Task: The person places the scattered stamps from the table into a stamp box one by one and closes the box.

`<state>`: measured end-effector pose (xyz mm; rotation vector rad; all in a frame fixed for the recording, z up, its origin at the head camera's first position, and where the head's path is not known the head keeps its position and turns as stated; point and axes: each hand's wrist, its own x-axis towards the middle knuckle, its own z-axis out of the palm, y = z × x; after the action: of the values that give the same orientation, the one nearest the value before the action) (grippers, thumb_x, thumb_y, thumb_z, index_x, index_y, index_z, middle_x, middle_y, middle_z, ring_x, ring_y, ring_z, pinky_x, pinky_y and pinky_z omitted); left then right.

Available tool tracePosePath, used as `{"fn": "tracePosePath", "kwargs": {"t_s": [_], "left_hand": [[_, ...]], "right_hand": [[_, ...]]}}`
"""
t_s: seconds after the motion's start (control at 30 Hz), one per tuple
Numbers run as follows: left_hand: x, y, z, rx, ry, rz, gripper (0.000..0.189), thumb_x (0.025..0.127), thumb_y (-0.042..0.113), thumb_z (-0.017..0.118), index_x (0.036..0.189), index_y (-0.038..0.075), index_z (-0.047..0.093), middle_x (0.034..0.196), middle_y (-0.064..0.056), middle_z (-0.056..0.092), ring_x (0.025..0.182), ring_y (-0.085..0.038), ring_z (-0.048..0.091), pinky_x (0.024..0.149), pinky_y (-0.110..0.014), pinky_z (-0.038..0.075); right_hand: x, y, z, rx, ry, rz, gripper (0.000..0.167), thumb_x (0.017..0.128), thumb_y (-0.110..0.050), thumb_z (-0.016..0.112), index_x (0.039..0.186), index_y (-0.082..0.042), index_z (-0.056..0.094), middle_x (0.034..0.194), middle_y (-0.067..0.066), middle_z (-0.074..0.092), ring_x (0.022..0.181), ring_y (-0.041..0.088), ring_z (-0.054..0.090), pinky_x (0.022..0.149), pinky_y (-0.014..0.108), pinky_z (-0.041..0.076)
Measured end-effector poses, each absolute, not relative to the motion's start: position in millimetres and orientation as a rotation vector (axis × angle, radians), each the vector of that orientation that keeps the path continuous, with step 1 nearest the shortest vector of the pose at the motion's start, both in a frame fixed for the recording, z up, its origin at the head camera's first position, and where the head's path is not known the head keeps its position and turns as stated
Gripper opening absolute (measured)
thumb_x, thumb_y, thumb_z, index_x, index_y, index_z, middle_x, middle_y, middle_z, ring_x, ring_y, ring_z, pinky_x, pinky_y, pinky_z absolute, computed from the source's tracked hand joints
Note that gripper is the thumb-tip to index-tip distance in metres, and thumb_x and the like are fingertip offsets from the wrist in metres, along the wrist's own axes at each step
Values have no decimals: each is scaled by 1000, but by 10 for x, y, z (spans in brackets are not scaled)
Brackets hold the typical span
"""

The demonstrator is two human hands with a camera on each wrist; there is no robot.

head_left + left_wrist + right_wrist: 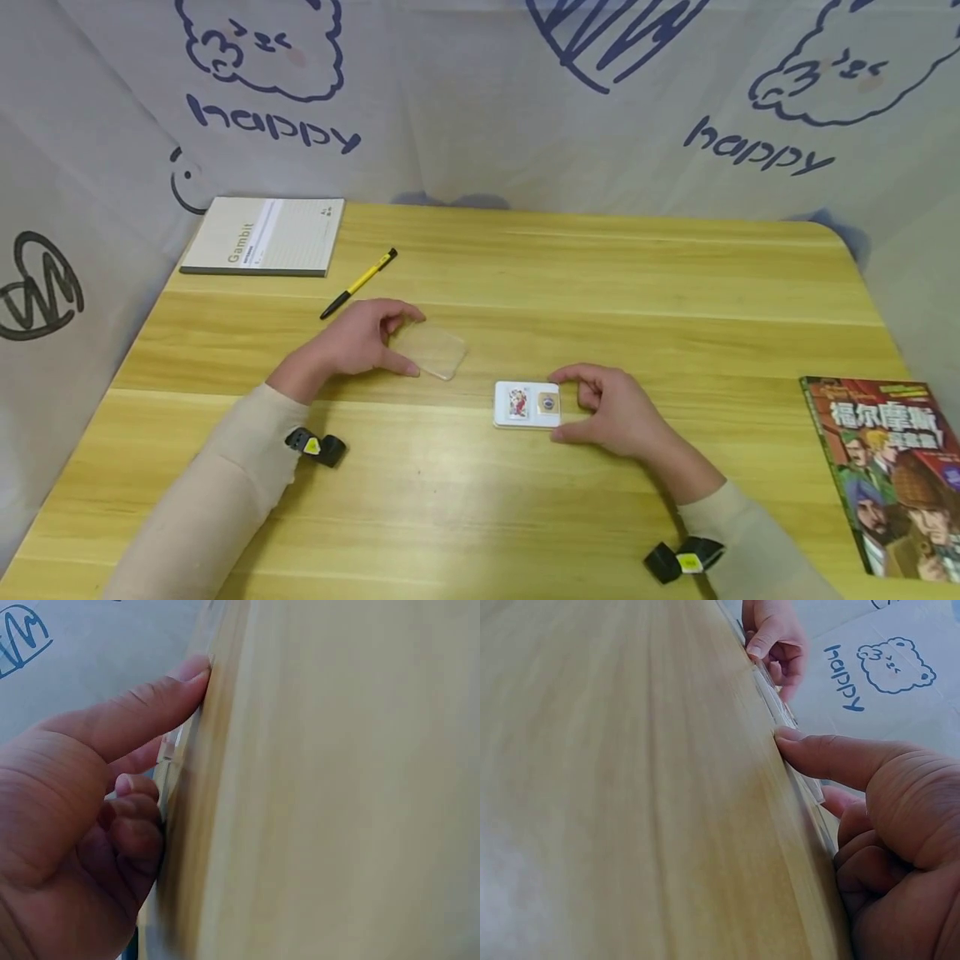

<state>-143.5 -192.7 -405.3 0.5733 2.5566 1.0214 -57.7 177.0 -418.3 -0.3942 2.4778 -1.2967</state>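
Observation:
My left hand (366, 337) pinches a clear, flat plastic lid (441, 350) by its near and far edges, between thumb and fingers, at the table's middle. To its right lies a small white rectangular case (527, 406) with a playing-card picture and a gold-and-blue emblem on top. My right hand (621, 410) grips the right end of that case, thumb at the near side and index finger at the far side. From the right wrist, the case (812, 786) shows edge-on, low on the wood, and the remaining fingers are curled beneath the index finger.
A notebook (262, 237) lies at the back left, with a yellow-and-black pen (358, 283) beside it, just beyond my left hand. An illustrated comic book (888, 475) lies at the right edge of the wooden table (450, 517). A printed white cloth (450, 100) hangs behind the table.

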Motion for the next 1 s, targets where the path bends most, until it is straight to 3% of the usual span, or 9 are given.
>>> {"fn": "tracePosePath", "kwargs": {"t_s": [0.2, 0.5, 0.67, 1.0], "left_hand": [[-1338, -1884, -4094, 522, 2596, 1127, 69, 65, 35, 96, 121, 8, 66, 81, -6, 47, 69, -19, 42, 67, -35, 39], [-1108, -1626, -4088, 337, 2543, 1481, 68, 69, 27, 95, 123, 5, 59, 79, -6, 40, 68, -18, 38, 71, -32, 39], [-959, -1397, -4067, 255, 2506, 1677, 68, 68, 19, 95, 124, 6, 58, 79, -5, 39, 67, -17, 38, 63, -29, 38], [-696, -949, -4130, 290, 2618, 1779, 70, 69, 18, 94, 126, 1, 57, 75, -3, 40, 65, -13, 36, 60, -27, 36]], "right_hand": [[-581, 1770, -4183, -391, 2475, -1295, 61, 64, -17, 96, 118, -11, 69, 61, -6, 31, 57, 11, 32, 72, 34, 39], [-570, 1773, -4178, -398, 2476, -1305, 62, 63, -19, 96, 118, -9, 69, 61, -6, 31, 57, 11, 32, 72, 34, 38], [-577, 1766, -4172, -403, 2483, -1302, 61, 63, -18, 97, 117, -9, 69, 61, -6, 31, 57, 11, 32, 72, 34, 38], [-587, 1768, -4194, -405, 2497, -1294, 61, 63, -17, 97, 117, -11, 70, 61, -7, 32, 57, 10, 33, 69, 32, 39]]}}
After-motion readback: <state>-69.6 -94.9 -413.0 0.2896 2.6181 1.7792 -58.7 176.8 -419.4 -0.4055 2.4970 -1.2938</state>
